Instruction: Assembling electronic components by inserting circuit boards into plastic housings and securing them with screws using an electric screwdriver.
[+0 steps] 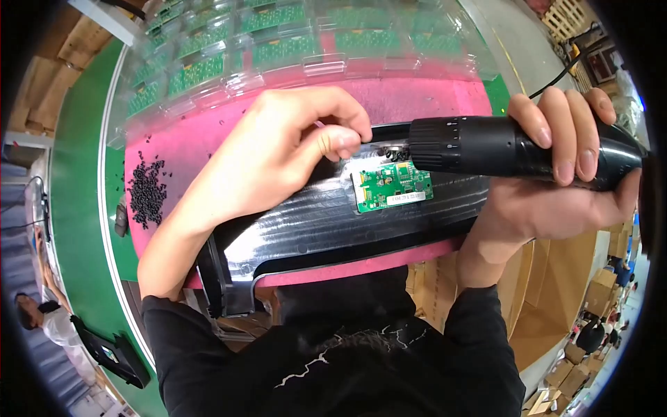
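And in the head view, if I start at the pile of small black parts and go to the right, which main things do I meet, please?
Pile of small black parts → left hand → green circuit board → right hand.

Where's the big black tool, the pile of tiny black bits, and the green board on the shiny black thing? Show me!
Black tool (490, 144): head view, on its barrel.
Black bits (147, 196): head view, middle of the pile.
Green board (393, 186): head view, middle of its face.
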`<state>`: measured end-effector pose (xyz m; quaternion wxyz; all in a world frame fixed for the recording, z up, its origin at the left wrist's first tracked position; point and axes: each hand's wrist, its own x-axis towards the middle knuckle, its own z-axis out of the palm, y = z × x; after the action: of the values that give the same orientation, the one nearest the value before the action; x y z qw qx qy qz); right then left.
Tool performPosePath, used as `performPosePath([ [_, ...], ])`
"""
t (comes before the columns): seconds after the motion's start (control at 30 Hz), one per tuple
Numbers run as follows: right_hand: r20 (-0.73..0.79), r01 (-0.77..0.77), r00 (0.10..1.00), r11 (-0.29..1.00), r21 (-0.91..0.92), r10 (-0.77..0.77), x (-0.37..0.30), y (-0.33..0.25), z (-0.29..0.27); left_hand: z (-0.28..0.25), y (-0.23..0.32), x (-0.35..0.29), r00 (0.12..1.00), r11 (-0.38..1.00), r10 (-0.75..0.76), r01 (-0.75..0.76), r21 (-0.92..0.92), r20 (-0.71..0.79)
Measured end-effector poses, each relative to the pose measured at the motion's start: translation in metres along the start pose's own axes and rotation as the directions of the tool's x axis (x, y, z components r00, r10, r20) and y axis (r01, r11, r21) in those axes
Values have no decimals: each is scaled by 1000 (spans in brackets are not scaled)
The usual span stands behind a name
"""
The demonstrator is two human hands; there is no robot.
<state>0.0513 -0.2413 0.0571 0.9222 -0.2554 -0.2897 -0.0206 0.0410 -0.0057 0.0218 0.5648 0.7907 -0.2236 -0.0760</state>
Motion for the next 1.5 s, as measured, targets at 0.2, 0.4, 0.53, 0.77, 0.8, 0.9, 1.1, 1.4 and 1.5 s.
performPosePath([
  [0.2,13,-18,1000,1000,5,18,0,-1,-2,4,0,-1,998,991,30,-37,126,53],
  [0.4,36,-37,999,998,-54,39,-2,-7,-5,2,-4,1,988,968,-128,145,-206,91],
  [0.53,52,-48,997,995,-92,53,-1,-15,-6,2,-6,3,979,925,-142,184,-333,148],
  [0.77,96,-69,992,987,-148,84,-3,-19,-8,2,-7,2,981,912,-141,182,-369,134],
  [0.8,103,-72,991,985,-156,89,-3,-20,-8,1,-6,2,981,912,-141,181,-369,132],
  [0.9,123,-79,987,979,-185,103,0,-23,-8,0,-4,3,983,920,-133,170,-353,128],
  [1.1,145,-87,982,975,-206,119,-2,-28,-12,4,-7,2,993,937,-91,112,-330,80],
  [1.4,171,-81,979,980,-183,113,-3,-22,-12,2,-6,2,980,949,-138,173,-263,146],
  [1.5,166,-76,982,991,-108,93,-3,-15,-7,2,-10,1,982,960,-146,169,-224,116],
])
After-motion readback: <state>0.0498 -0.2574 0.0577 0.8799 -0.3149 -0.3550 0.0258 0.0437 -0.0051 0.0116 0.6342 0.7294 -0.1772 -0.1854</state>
